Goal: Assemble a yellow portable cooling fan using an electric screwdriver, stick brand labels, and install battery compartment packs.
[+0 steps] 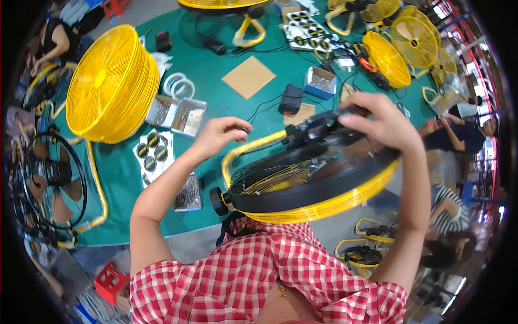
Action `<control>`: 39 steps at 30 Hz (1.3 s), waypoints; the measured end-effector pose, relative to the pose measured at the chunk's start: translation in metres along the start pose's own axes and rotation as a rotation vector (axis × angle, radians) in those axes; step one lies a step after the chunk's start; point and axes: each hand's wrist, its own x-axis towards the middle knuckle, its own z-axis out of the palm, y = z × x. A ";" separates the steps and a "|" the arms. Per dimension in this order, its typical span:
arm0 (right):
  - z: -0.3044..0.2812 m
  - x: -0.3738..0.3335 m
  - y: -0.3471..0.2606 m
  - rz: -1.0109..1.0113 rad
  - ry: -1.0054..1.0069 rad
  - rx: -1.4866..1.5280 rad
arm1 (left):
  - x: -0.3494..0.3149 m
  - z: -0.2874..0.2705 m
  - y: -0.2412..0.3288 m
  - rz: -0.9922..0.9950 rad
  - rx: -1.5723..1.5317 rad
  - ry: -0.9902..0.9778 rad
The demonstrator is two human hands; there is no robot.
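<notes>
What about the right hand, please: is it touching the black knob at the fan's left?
No, the right hand is near the right end of the fan, away from the knob.

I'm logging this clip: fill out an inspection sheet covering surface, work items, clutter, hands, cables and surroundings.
Surface: green tabletop, spread with parts.
Work items: black-and-yellow fan, tilted, at the near table edge.
Clutter: yellow grille stack, cardboard square, white rings, sheet of round black badges, box of small parts.
Left hand: fingers curled beside the fan's yellow tube; unclear whether it holds anything.
Right hand: on the fan's upper side; grip unclear.
Cables: thin black cords across the tabletop.
Surroundings: other people at both sides; red plastic crate or stool, lower left.
</notes>
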 end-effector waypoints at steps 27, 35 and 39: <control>0.008 -0.027 -0.030 0.118 0.074 0.051 | 0.033 0.080 -0.083 0.235 -0.002 -0.086; 0.004 -0.021 -0.028 0.118 0.069 0.064 | 0.044 0.085 -0.093 0.226 -0.365 -0.091; 0.003 -0.017 -0.028 0.134 0.062 0.061 | 0.048 0.078 -0.075 0.266 -0.094 -0.091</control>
